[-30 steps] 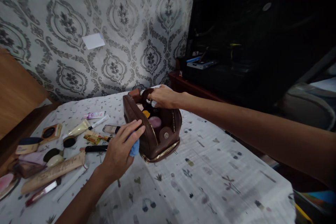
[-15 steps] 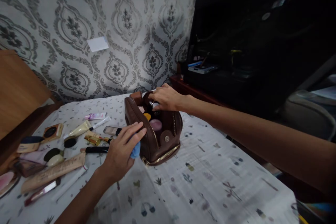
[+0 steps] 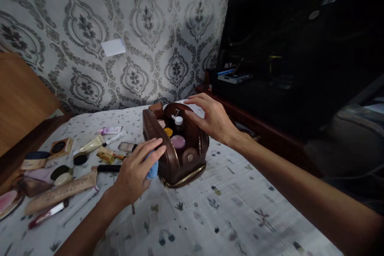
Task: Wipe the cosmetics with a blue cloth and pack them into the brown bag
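Observation:
A brown makeup bag (image 3: 168, 161) stands unzipped on the bed-like printed cloth. Inside it I see a small dark bottle with a white cap (image 3: 179, 121), a round pink item (image 3: 178, 141), a yellow item (image 3: 168, 131) and a silvery piece (image 3: 175, 115). My left hand (image 3: 136, 170) is closed around a fuzzy blue cloth (image 3: 153, 169), its fingertips against the bag's left side. Over the bag's right rim, my right hand (image 3: 214, 120) has its fingers apart with nothing in them. The palm-side of the left hand is hidden.
Left of the bag lie loose cosmetics: a beige tube (image 3: 61, 193), a gold lipstick (image 3: 105, 157), a compact (image 3: 60, 149), a lip gloss (image 3: 48, 214) and several more. A patterned wall rises behind, and a large black screen (image 3: 288, 48) stands at the right.
My right hand has lifted out of the bag and moved right, its fingers opening; the white-capped bottle now shows fully. My left hand stays by the bag with the blue cloth.

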`<action>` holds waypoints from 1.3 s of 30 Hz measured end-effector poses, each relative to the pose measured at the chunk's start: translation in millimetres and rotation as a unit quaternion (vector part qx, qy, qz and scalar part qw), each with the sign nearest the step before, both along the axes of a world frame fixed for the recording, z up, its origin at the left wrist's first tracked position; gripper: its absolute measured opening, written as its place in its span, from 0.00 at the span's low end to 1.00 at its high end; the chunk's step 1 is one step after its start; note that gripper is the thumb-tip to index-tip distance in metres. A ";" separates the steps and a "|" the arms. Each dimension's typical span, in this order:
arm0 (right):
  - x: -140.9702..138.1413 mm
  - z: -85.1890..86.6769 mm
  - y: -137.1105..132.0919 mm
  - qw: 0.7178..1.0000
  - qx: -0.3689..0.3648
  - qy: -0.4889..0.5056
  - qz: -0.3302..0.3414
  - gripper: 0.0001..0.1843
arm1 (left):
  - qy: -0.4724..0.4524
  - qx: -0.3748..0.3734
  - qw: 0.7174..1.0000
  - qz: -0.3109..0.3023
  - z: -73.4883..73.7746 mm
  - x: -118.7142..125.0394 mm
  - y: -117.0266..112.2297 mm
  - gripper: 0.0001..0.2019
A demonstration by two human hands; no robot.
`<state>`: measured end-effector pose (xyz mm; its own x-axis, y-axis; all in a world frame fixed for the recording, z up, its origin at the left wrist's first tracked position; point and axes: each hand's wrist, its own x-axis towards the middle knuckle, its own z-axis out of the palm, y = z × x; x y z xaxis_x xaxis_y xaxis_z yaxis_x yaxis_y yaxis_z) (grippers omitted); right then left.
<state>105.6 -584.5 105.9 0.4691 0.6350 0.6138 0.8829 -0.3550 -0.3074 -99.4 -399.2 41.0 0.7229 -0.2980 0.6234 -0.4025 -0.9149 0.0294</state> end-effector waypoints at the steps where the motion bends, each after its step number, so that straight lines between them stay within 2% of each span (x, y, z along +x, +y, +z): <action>1: -6.0 -4.1 -6.5 1.000 0.028 0.004 0.005 0.13 | -0.002 0.005 1.000 0.000 0.9 -0.3 0.5 0.29; 5: -31.7 -21.5 -30.8 0.994 0.104 0.006 0.015 0.10 | 0.006 0.026 1.000 0.004 5.2 -2.6 3.0 0.29; 11: -73.9 -49.5 -45.0 0.982 0.149 -0.076 0.089 0.12 | 0.028 0.041 0.999 0.011 8.7 -7.8 4.8 0.30; 15: -103.4 -69.0 -41.5 0.973 0.137 -0.082 0.167 0.17 | 0.037 0.035 0.999 0.015 9.4 -7.3 2.9 0.31; 19: -127.4 -91.6 -35.0 0.959 0.120 -0.077 0.246 0.14 | 0.027 0.028 0.999 0.019 7.4 -8.9 -2.5 0.33; 21: -135.8 -101.8 -29.8 0.952 0.105 -0.064 0.281 0.11 | 0.033 0.028 0.998 0.035 1.7 -14.5 -3.8 0.35; 24: -144.8 -114.8 -18.0 0.946 0.065 -0.035 0.314 0.06 | 0.074 0.019 0.995 0.065 -15.1 -30.6 -1.6 0.35; 26: -149.7 -123.6 -8.4 0.950 0.025 -0.016 0.311 0.08 | 0.113 0.007 0.990 0.083 -29.5 -44.8 3.5 0.36; 31: -161.9 -151.1 18.8 0.961 -0.071 0.034 0.264 0.24 | 0.185 -0.012 0.971 0.148 -58.2 -76.2 33.6 0.34; 35: -169.1 -169.6 53.8 0.963 -0.100 0.085 0.235 0.28 | 0.189 -0.013 0.952 0.238 -64.2 -84.4 67.0 0.36; 39: -166.8 -178.1 106.0 0.977 -0.047 0.147 0.147 0.30 | 0.229 -0.008 0.913 0.337 -62.1 -77.8 88.7 0.39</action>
